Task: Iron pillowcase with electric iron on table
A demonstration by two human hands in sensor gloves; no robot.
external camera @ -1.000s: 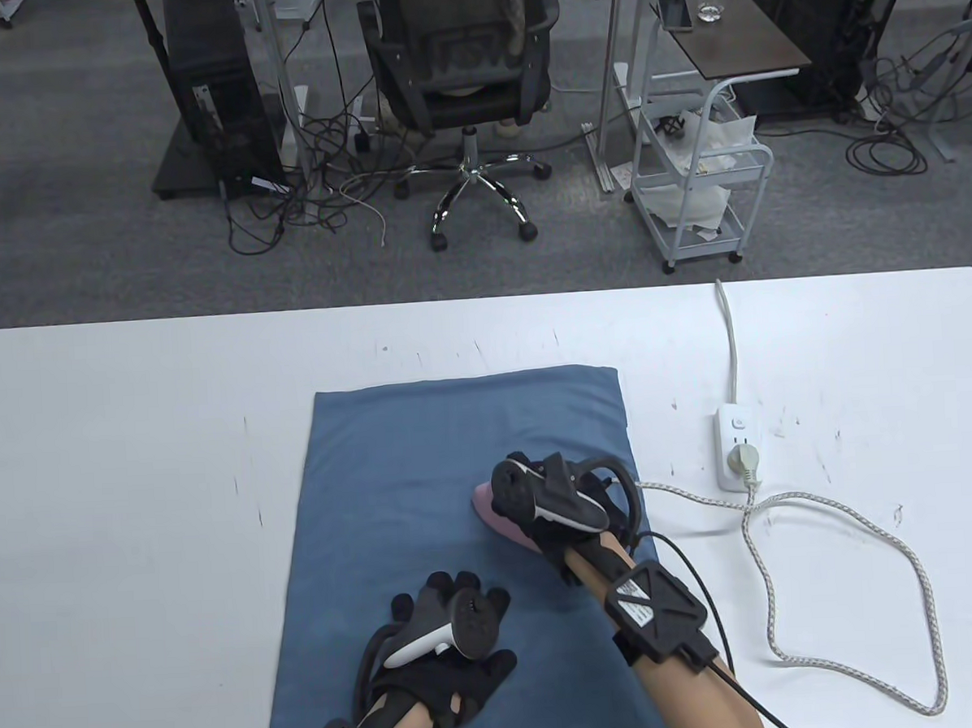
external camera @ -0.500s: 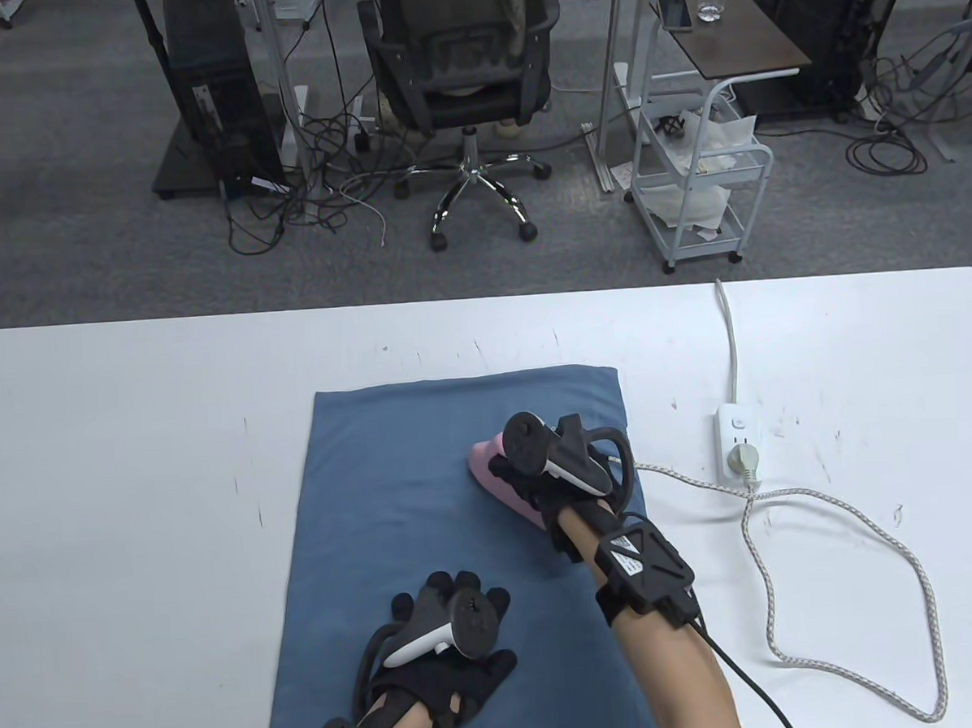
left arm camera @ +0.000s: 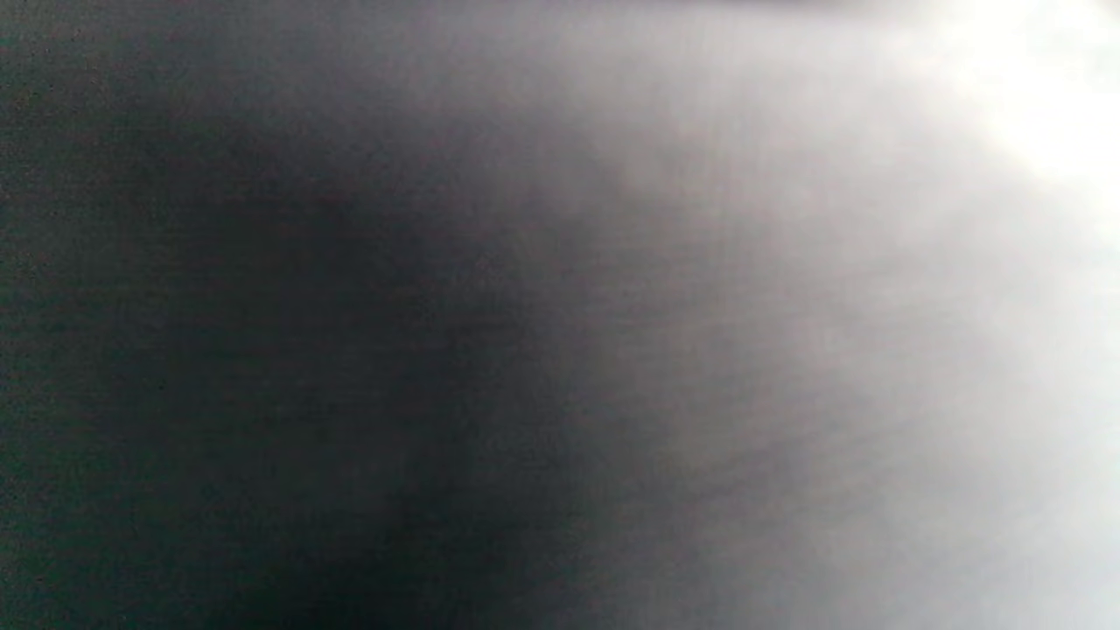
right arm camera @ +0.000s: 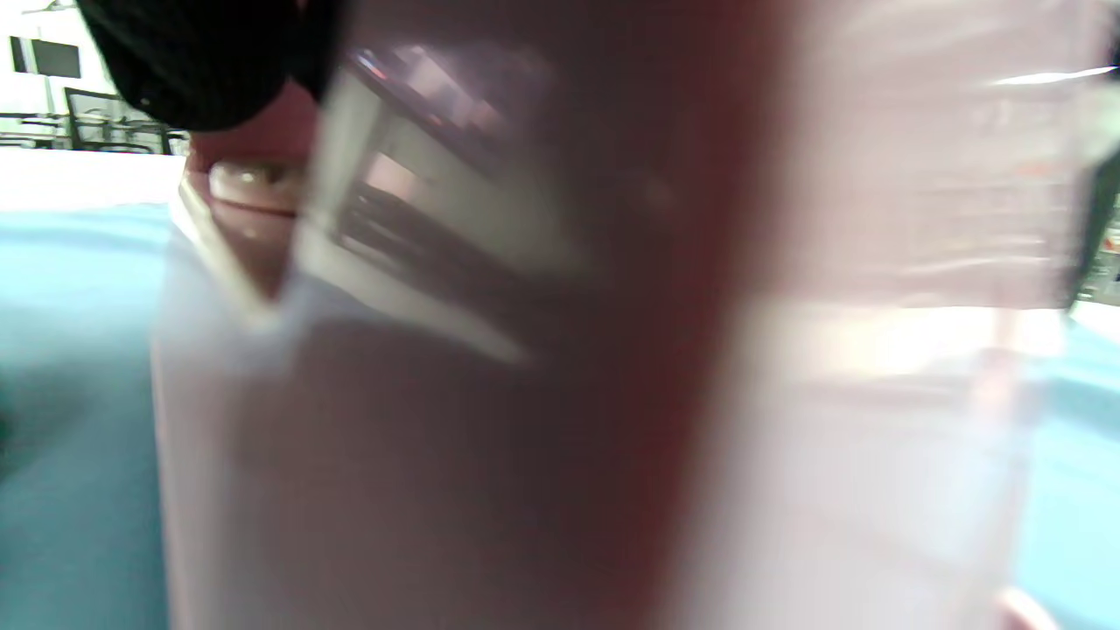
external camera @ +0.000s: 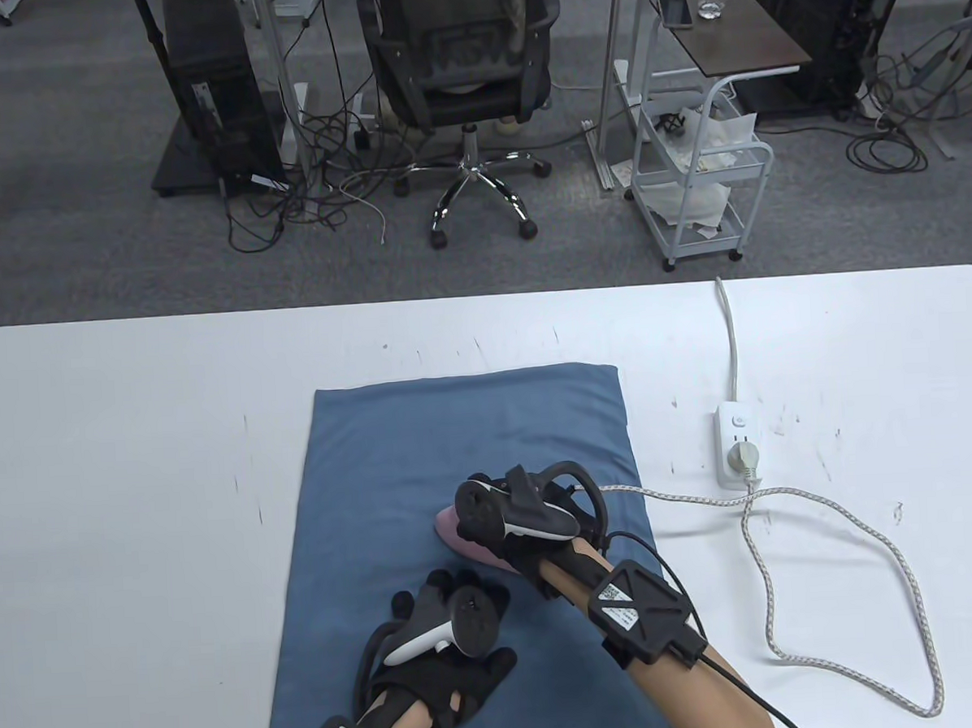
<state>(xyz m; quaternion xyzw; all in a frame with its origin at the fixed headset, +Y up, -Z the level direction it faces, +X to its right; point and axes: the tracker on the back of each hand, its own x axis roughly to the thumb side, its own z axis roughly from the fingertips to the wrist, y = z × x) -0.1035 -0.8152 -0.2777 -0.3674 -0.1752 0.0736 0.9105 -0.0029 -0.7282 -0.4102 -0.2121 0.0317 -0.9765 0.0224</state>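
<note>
A blue pillowcase (external camera: 425,448) lies flat on the white table (external camera: 134,480). My right hand (external camera: 519,529) grips the handle of a pink electric iron (external camera: 454,536), which rests on the pillowcase near its middle. The iron fills the right wrist view as a blurred pink body (right arm camera: 525,394), with blue cloth (right arm camera: 70,367) beside it. My left hand (external camera: 451,626) rests flat, fingers spread, on the near part of the pillowcase, just in front of the iron. The left wrist view shows only a grey blur.
A white power strip (external camera: 737,444) lies right of the pillowcase with the iron's plug in it. The braided cord (external camera: 828,517) loops over the table's right side. An office chair (external camera: 462,72) and a white cart (external camera: 700,182) stand beyond the far edge.
My right hand pushed the iron away and then drew it back toward me and to the left, closer to my left hand. The left hand has stayed in place.
</note>
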